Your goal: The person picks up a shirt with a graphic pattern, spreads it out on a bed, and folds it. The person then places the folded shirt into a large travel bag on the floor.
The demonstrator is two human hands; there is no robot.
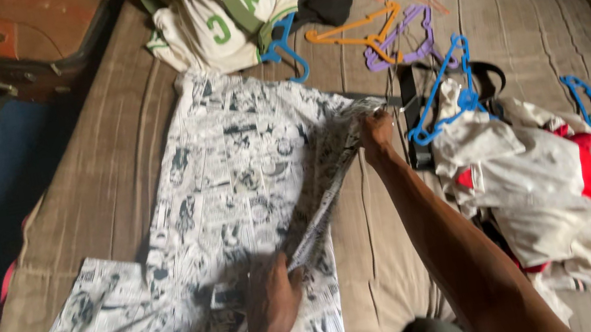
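Printed shirt edge — pinched between both hands' fingers.

Dim, soft indoor light; dark corners, slight motion blur throughout.

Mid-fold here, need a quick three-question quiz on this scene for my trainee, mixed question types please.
1. True or false: both hands grip the black-and-white printed shirt.
2. Which hanger lies nearest the right hand? A) orange B) purple C) blue
3. Fill in: the shirt is spread on a ____ mattress.

Key:
1. True: the left hand pinches the folded edge near the hem, the right hand holds it farther up.
2. C, the blue hanger on the white clothes pile; the orange hanger and purple hanger lie farther off.
3. Brown mattress.
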